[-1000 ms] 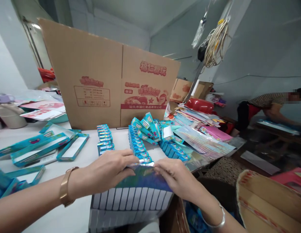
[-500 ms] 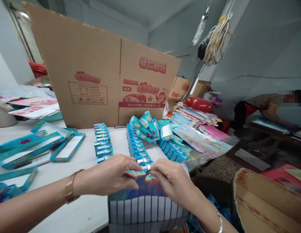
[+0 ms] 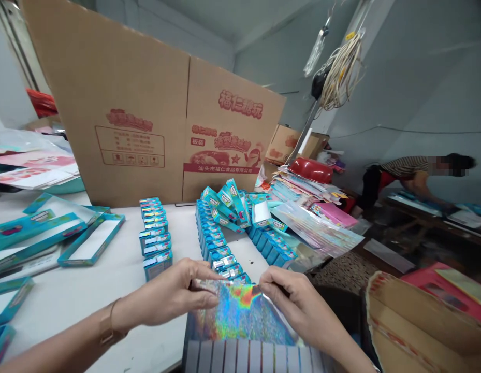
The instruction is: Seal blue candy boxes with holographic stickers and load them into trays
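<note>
A shiny holographic sheet [image 3: 244,313] with a row of pale strips along its lower part lies at the bottom middle. My left hand [image 3: 181,292] pinches its upper left edge between thumb and fingers. On the upper right edge, my right hand [image 3: 294,295] has its fingers closed, and the sheet bends up beside them. Just beyond the sheet stands a row of small blue boxes [image 3: 220,254]. A second row of blue boxes [image 3: 155,235] is left of it, and loose boxes [image 3: 228,202] are piled at the back.
Behind the table [image 3: 119,290] stands a large cardboard panel [image 3: 139,93]. Blue trays [image 3: 92,241] lie left, stacked sheets [image 3: 318,223] right. An open carton [image 3: 411,316] is at the lower right. A person [image 3: 407,171] bends over another table farther right.
The sheet has tilted, showing more of its bright rainbow surface, and its strips sit lower. My hands are slightly lower and farther apart. The view has shifted a little to the right.
</note>
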`<state>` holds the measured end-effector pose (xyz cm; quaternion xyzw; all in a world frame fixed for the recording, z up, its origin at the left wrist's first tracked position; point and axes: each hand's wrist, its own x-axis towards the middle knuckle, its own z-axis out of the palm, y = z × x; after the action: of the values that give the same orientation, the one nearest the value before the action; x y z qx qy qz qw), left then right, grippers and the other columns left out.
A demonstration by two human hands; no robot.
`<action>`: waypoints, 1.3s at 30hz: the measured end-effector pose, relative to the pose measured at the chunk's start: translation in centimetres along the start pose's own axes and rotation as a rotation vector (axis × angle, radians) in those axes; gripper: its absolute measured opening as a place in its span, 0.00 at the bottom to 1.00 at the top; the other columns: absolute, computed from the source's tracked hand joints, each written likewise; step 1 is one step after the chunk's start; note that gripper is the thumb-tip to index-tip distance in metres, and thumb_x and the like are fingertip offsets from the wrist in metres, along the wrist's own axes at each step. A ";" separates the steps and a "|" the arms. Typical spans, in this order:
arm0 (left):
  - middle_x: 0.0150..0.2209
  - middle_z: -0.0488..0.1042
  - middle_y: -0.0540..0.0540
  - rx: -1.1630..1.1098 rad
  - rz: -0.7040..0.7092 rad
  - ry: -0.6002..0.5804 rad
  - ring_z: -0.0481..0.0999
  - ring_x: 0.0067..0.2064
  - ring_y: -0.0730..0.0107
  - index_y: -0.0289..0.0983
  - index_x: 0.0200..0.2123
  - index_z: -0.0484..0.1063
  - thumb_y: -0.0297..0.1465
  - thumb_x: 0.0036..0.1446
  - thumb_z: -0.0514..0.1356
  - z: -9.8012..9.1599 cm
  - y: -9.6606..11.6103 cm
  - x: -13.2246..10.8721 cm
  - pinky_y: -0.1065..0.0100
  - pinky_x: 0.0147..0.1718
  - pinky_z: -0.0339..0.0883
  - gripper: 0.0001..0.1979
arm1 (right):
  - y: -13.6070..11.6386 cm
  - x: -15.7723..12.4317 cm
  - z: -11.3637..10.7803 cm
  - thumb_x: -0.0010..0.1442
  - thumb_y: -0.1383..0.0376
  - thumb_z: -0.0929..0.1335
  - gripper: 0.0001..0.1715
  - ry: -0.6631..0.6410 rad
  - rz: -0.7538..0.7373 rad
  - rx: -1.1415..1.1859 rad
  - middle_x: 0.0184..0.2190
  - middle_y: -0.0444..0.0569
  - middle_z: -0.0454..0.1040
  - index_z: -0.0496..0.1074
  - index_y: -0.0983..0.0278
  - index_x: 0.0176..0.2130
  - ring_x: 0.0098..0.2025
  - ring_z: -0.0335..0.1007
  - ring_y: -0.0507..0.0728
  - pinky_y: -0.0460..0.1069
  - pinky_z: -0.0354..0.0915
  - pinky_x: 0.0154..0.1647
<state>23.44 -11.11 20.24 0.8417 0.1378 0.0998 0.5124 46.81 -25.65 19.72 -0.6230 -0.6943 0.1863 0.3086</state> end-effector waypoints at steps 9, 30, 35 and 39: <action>0.39 0.71 0.48 -0.188 -0.023 0.174 0.68 0.35 0.69 0.43 0.59 0.69 0.38 0.58 0.64 2.4 -2.6 0.1 0.72 0.34 0.63 0.26 | 2.2 -1.0 1.2 0.71 0.55 0.58 0.20 -0.013 0.115 0.041 0.28 0.42 0.66 0.65 0.62 0.32 0.31 0.61 0.52 0.47 0.55 0.32; 0.27 0.69 0.50 -0.160 -0.088 0.257 0.67 0.30 0.73 0.37 0.31 0.82 0.35 0.59 0.62 4.6 -3.8 1.4 0.72 0.30 0.57 0.11 | 1.9 -0.9 3.7 0.68 0.64 0.65 0.11 0.152 -0.133 -0.250 0.44 0.48 0.72 0.66 0.60 0.51 0.46 0.66 0.57 0.51 0.59 0.46; 0.31 0.71 0.49 0.046 -0.039 0.192 0.71 0.34 0.71 0.39 0.35 0.81 0.33 0.64 0.57 5.1 -3.9 1.3 0.71 0.33 0.59 0.12 | 2.2 0.0 6.5 0.70 0.69 0.60 0.10 0.090 -0.155 -0.229 0.33 0.46 0.70 0.69 0.61 0.38 0.37 0.64 0.56 0.49 0.57 0.37; 0.33 0.73 0.49 0.091 -0.015 0.184 0.72 0.36 0.71 0.40 0.38 0.81 0.32 0.63 0.59 4.9 -4.6 1.1 0.72 0.35 0.60 0.09 | 2.6 -0.2 6.4 0.71 0.67 0.60 0.10 0.036 -0.057 -0.142 0.33 0.45 0.69 0.67 0.61 0.37 0.37 0.64 0.55 0.49 0.56 0.36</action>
<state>25.35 -12.81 14.00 0.8503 0.1950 0.1663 0.4596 44.53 -24.62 13.27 -0.6264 -0.7175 0.1166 0.2814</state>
